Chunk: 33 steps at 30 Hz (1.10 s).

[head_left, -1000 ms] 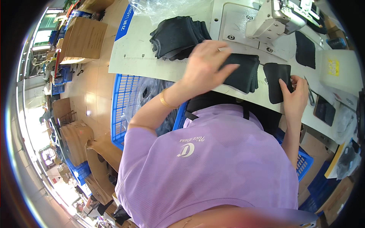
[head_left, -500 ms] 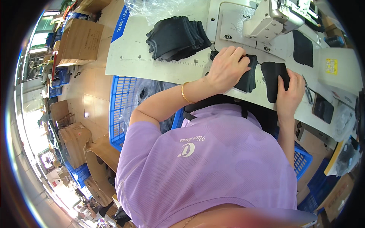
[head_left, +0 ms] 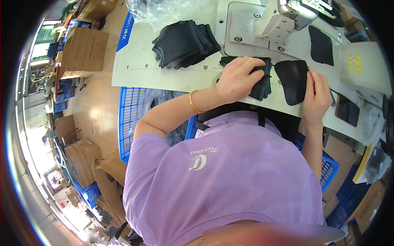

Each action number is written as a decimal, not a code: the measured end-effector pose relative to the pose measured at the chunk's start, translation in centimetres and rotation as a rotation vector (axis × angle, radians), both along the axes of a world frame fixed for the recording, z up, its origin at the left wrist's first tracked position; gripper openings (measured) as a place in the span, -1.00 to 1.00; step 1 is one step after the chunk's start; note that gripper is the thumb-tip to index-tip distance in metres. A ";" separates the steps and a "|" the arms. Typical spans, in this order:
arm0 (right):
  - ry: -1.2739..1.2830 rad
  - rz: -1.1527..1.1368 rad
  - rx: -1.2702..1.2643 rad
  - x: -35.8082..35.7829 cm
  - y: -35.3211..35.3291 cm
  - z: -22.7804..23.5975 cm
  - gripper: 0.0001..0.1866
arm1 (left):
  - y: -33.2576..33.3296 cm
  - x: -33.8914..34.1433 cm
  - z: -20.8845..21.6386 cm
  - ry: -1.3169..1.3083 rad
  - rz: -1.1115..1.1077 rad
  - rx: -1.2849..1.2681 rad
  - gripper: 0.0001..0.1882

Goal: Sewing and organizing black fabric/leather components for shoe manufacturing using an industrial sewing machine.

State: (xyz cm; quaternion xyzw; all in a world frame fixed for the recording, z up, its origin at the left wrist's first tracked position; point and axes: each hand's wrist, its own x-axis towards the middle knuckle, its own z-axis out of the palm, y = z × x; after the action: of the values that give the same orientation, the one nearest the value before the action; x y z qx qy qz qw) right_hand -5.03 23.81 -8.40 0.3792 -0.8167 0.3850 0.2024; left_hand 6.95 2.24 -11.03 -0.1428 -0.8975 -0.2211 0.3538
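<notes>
Head view, packages: brown cardboard box (head_left: 84, 51) on the floor at upper left, flaps closed; more flattened cartons (head_left: 82, 162) lean lower left beside the person's left arm.
Labels and signs: small yellow square sticker (head_left: 353, 63) on the pale block at the desk's right end; blue strip with white lettering (head_left: 125, 30) along the desk's left edge.
Plastic: clear crumpled bag (head_left: 172, 9) at the desk's far edge, behind the dark stack.
Desk: pale desk (head_left: 135, 67), printed ruler line along its near part.
Left hand: left hand (head_left: 238, 78) lies palm down on a folded dark fabric piece (head_left: 262, 84), fingers curled over its top; grip closed on the cloth, gold bangle (head_left: 193, 102) on the wrist.
Right hand: right hand (head_left: 317, 96) pinches the right edge of a rounded black fabric panel (head_left: 292, 80), grip closed on it; panel flat on the desk, just right of the folded piece.
Around: stack of dark fabric (head_left: 186, 43) well left of the hands; white sewing machine (head_left: 293, 16) stands behind them; another black panel (head_left: 321, 45) lies right of the machine.
In the way: blue plastic crate (head_left: 131, 119) under the desk's left part; the purple shirt hides the near desk edge.
</notes>
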 end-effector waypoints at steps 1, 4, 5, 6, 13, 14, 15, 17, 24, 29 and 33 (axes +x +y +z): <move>-0.023 0.020 -0.013 -0.2 0.1 0.2 -0.87 | -0.1 0.0 0.0 -0.007 -0.014 0.073 -0.81; -0.024 0.012 0.058 -0.9 0.5 0.5 -0.89 | -0.8 -0.4 -0.1 -0.012 -0.050 0.243 -0.78; -0.027 0.032 0.064 -1.1 0.6 0.5 -0.89 | -0.8 -0.5 -0.1 -0.029 -0.061 0.252 -0.78; -0.042 0.041 0.062 -1.2 0.6 0.4 -0.89 | -0.9 -0.6 -0.2 -0.042 -0.062 0.271 -0.78; 0.154 0.066 0.174 -1.2 -0.1 0.3 -0.84 | -0.8 -0.6 -0.3 -0.034 -0.108 0.222 -0.81; 0.127 0.076 0.124 -1.0 -0.2 0.7 -0.83 | -0.9 -0.5 -0.1 -0.022 -0.123 0.243 -0.80; 0.105 0.088 0.060 -0.8 -0.2 1.1 -0.83 | -0.9 -0.5 0.2 -0.020 -0.130 0.262 -0.80; 0.075 0.090 -0.051 -0.3 0.0 2.3 -0.84 | -1.0 -0.3 1.2 -0.005 -0.138 0.286 -0.80; -0.178 0.017 -0.366 1.5 -1.1 5.8 -0.80 | -0.7 0.9 8.2 -0.173 -0.235 0.643 -0.79; -0.508 0.333 -0.419 3.2 -3.8 6.8 -0.83 | 0.0 -0.8 11.8 -0.166 -0.113 0.705 -0.86; -0.488 0.426 -0.447 3.3 -4.5 7.4 -0.83 | -0.2 -1.5 12.5 -0.296 -0.089 0.798 -0.90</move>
State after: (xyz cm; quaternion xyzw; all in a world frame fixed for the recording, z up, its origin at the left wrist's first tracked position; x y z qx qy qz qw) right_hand -1.73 19.33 -1.04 0.3840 -0.6398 0.6657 -0.0042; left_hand 5.43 2.00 1.50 -0.0001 -0.7755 -0.5844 0.2390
